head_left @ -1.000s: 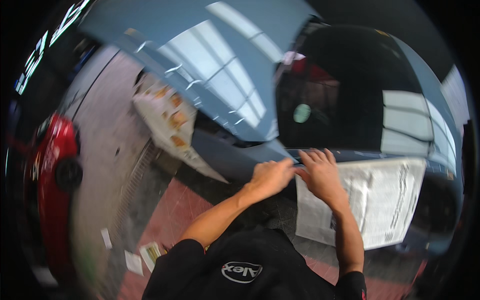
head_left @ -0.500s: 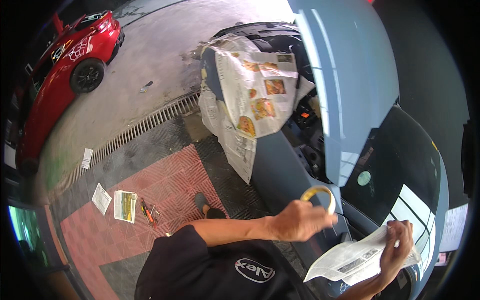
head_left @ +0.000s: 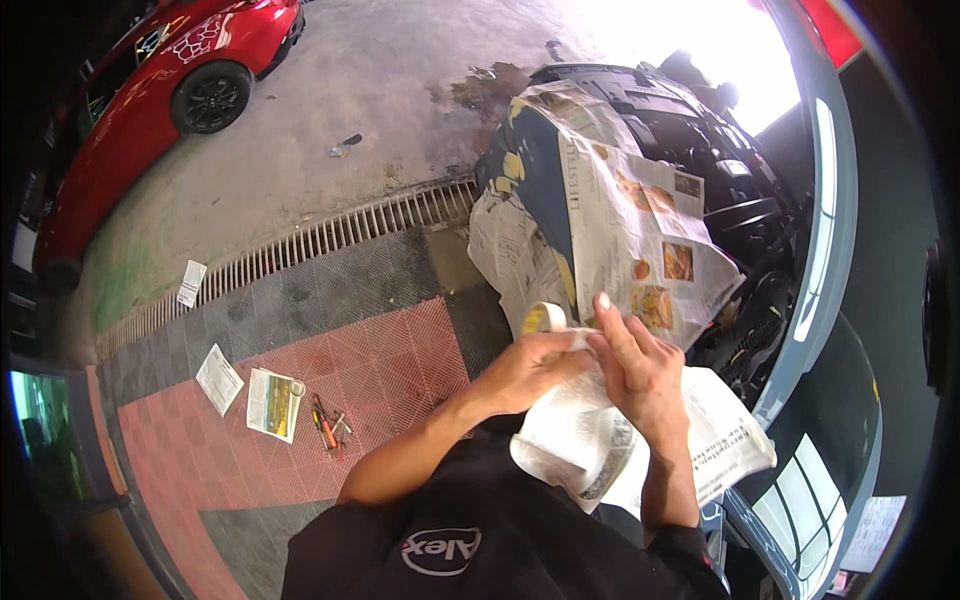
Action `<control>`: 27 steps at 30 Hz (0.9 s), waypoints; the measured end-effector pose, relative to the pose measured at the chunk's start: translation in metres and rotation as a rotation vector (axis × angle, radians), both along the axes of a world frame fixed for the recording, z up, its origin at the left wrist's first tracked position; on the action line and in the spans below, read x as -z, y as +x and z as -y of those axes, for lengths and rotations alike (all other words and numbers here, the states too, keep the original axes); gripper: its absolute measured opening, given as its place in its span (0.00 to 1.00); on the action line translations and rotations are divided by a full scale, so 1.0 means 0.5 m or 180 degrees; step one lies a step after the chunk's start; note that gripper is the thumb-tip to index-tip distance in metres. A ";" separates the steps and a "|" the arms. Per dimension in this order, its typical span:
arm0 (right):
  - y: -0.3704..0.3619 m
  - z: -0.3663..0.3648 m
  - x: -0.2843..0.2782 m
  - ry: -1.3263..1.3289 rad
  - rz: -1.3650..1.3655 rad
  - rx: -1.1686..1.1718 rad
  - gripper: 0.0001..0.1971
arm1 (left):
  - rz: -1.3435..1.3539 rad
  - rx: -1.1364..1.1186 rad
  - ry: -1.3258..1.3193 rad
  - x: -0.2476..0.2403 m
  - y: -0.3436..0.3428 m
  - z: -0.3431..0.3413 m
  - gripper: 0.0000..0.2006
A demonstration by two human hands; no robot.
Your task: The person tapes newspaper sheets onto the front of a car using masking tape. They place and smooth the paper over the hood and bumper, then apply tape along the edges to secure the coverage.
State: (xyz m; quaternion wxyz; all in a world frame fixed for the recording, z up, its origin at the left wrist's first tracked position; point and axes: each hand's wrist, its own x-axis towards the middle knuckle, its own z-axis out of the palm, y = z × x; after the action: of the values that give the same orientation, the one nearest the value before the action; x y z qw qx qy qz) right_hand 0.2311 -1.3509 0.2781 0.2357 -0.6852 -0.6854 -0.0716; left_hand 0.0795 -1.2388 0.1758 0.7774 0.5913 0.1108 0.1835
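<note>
In the head view, the left hand was closed on the tape roll, its ring poking up past the fingers. The right hand met it; its exact pinch could not be told. The newspaper sheet hung below both.

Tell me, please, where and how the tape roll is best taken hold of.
Probably pinch the tape roll by its exposed rim, coming from the far side: the ring sticks out beyond the left hand, which hides its near part, while the right hand and newspaper sheet crowd its right and near sides.
</note>
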 end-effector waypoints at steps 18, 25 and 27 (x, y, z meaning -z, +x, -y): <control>0.137 -0.872 0.124 0.0140 -0.0428 -0.0208 0.13 | -0.0588 -0.2394 0.1288 -0.010 -0.218 -0.938 0.09; 0.041 -1.151 0.181 0.0693 0.0197 0.0079 0.11 | -0.1237 -0.2543 0.4221 -0.158 -0.132 -1.187 0.32; 0.008 -1.235 0.196 0.0817 0.0197 0.0212 0.10 | -0.1406 -0.1741 0.5317 -0.201 -0.098 -1.263 0.38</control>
State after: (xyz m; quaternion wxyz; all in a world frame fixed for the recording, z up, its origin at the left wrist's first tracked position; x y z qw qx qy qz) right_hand 0.2353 -0.7332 0.1799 0.2976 -0.6693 -0.6545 -0.1876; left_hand 0.0304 -0.6074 0.2764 -0.0144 0.9376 0.2249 0.2647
